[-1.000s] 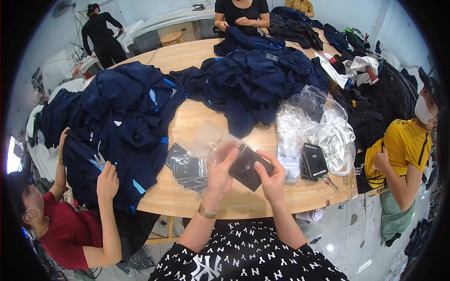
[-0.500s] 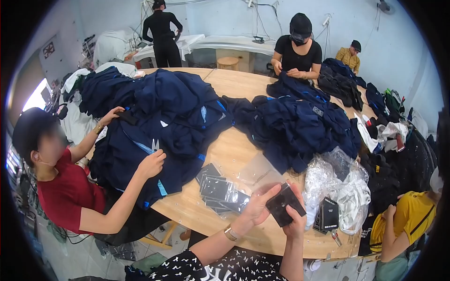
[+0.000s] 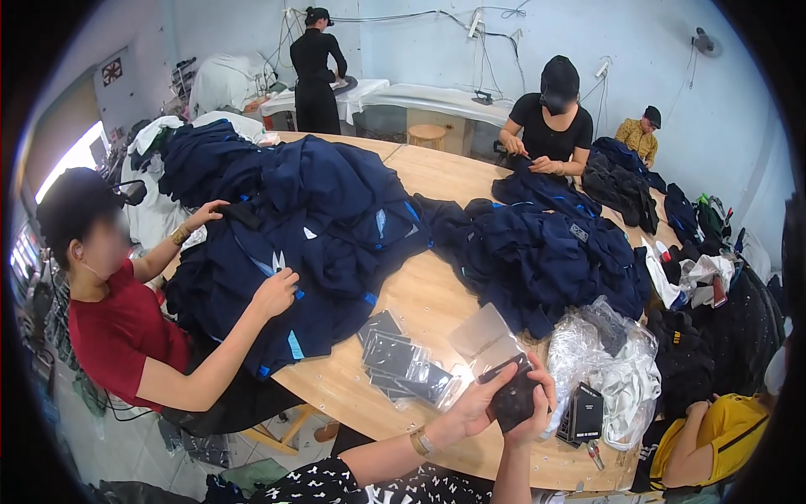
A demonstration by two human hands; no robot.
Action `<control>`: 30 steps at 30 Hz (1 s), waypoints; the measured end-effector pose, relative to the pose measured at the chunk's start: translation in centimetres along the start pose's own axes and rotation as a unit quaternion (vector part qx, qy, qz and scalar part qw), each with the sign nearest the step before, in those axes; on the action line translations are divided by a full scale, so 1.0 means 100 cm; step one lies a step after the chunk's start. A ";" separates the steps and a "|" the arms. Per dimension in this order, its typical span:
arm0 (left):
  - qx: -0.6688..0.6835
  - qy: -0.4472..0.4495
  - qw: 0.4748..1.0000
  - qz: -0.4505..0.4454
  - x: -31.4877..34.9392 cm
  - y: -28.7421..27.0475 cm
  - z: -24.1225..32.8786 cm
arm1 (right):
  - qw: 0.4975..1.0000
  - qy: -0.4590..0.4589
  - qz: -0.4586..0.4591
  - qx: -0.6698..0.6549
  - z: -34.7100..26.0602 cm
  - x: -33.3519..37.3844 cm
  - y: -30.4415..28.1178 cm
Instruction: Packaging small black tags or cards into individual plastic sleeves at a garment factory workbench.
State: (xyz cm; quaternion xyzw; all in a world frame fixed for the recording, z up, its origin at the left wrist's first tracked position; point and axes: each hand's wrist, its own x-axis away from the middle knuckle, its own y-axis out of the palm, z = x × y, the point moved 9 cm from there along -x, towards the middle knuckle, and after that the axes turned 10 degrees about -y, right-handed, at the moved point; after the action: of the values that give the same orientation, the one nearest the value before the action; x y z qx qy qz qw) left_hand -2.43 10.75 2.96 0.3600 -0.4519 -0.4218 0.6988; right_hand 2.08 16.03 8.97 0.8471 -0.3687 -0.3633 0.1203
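Between my two hands is a small black card [image 3: 515,401], perhaps a stack of them, held over the near edge of the table. My left hand [image 3: 475,406] pinches its left side. The fingers of my right hand [image 3: 539,401] wrap round its right edge. Just beyond, a clear plastic sleeve [image 3: 487,338] shows past my fingers; whether I touch it I cannot tell. To the left lies a pile of grey cards in clear sleeves [image 3: 401,359]. Several black tags [image 3: 585,412] lie to the right of my hands.
Heaps of navy garments [image 3: 537,248] cover much of the round wooden table [image 3: 411,290]. Clear plastic bags with white cloth [image 3: 625,370] sit at the right. At my left, a co-worker in red holds small scissors [image 3: 278,262]; other people are around the table.
The black card has turned and tilted in my hands. My right fingers have shifted to its right edge. The whole view has moved slightly, so the scene sits lower.
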 end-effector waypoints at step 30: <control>-0.032 0.054 0.995 0.076 -0.005 -0.029 -0.008 | 0.956 -0.056 0.159 0.241 -0.002 0.017 -0.028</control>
State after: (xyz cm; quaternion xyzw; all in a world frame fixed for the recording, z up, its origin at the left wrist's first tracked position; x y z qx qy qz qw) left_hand -2.53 10.16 -0.01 0.3246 -0.4261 -0.3617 0.7630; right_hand 4.54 16.79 6.93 0.7599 -0.5812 -0.2863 -0.0522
